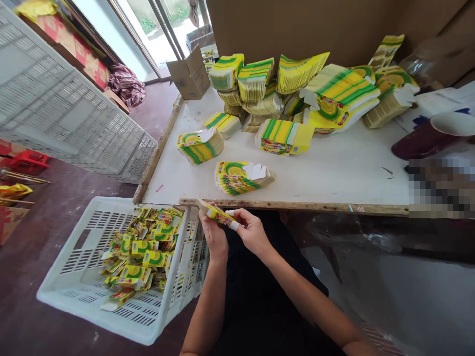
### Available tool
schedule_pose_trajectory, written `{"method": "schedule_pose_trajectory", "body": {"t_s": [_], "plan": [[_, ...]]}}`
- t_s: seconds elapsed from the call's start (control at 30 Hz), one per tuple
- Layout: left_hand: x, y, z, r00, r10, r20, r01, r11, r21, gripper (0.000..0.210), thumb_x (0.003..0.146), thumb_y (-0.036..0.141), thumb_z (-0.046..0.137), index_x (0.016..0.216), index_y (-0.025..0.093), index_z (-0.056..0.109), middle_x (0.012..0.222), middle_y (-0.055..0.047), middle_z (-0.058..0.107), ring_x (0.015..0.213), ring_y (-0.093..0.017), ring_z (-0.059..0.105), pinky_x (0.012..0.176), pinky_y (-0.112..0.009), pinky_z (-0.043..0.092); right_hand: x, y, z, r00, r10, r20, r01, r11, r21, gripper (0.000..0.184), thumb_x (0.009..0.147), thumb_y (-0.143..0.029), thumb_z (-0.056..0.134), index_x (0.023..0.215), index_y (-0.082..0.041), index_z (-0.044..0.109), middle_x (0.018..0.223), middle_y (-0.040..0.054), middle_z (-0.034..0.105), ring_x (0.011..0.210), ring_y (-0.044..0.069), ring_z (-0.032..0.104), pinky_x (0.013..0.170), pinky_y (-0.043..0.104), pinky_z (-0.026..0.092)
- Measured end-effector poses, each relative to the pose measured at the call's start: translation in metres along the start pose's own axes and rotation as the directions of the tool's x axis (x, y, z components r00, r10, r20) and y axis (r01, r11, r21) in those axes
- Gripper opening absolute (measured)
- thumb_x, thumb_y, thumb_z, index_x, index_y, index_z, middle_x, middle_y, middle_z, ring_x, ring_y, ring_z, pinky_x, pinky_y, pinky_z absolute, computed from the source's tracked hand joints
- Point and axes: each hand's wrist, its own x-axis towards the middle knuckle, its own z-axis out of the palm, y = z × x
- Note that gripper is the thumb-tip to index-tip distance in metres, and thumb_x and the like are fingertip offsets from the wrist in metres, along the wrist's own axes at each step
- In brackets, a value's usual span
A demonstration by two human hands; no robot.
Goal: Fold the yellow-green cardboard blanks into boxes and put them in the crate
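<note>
Between my two hands, just below the table's front edge, is a small yellow and green carton. My left hand grips it from the left and beneath. At its right end, the fingers of my right hand pinch it; white coverings wrap some of those fingertips. Straight ahead on the table lies a fanned stack of flat cartons. To my left, a white plastic crate holds many loose folded cartons, several with flaps standing out.
More bundles of flat cartons are piled along the back of the white table. A dark red mug lies at the right. An open cardboard box stands at the far left corner. Tall white crates rise at the left.
</note>
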Motion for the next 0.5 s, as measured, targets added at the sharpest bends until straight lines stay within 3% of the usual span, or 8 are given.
{"method": "schedule_pose_trajectory", "body": {"t_s": [0.13,0.27,0.37,0.43,0.5], "plan": [[-0.001,0.004,0.003,0.997,0.012,-0.079,-0.014,1.000,-0.028,0.040,0.075,0.059,0.071,0.083,0.021,0.062,0.078,0.004,0.061,0.070,-0.010,0.057,0.068,-0.020,0.048,0.000,0.001,-0.004,0.992,-0.114,-0.046,0.105,0.982,-0.156,0.019,0.083,-0.035,0.058,0.077,-0.021,0.071,0.074,0.0018,0.072,0.069,0.018,0.065,0.066,0.029,0.053],[0.006,0.019,-0.005,0.998,-0.060,0.006,0.060,0.996,-0.064,0.041,0.068,0.057,0.078,0.079,0.020,0.066,0.077,0.002,0.066,0.070,-0.011,0.060,0.068,-0.021,0.050,0.005,-0.009,-0.024,0.960,-0.281,-0.019,0.259,0.906,-0.334,0.017,0.084,-0.027,0.058,0.084,-0.024,0.074,0.078,0.0030,0.074,0.072,0.020,0.067,0.068,0.032,0.055],[0.011,0.042,-0.020,0.998,-0.027,0.056,0.027,1.000,-0.003,0.039,0.076,0.056,0.073,0.092,0.021,0.069,0.086,-0.001,0.069,0.075,-0.012,0.064,0.069,-0.022,0.051,0.005,-0.027,-0.043,0.892,-0.449,0.049,0.408,0.753,-0.516,0.024,0.087,-0.018,0.054,0.093,-0.027,0.075,0.085,0.0039,0.075,0.081,0.022,0.067,0.076,0.036,0.055],[0.013,0.059,-0.031,0.990,0.088,0.108,-0.096,0.993,0.067,0.040,0.080,0.055,0.069,0.102,0.022,0.068,0.093,-0.004,0.070,0.082,-0.014,0.066,0.073,-0.024,0.053,0.003,-0.039,-0.050,0.838,-0.534,0.111,0.472,0.608,-0.638,0.030,0.090,-0.013,0.050,0.097,-0.029,0.075,0.088,0.0042,0.075,0.086,0.022,0.066,0.082,0.038,0.054],[0.011,0.072,-0.038,0.949,0.198,0.244,-0.250,0.946,0.205,0.047,0.078,0.057,0.071,0.109,0.022,0.066,0.104,-0.008,0.070,0.096,-0.021,0.067,0.082,-0.031,0.054,-0.001,-0.047,-0.049,0.794,-0.578,0.189,0.519,0.481,-0.707,0.032,0.093,-0.012,0.049,0.099,-0.030,0.075,0.091,0.0036,0.076,0.090,0.021,0.065,0.091,0.041,0.051]]}}
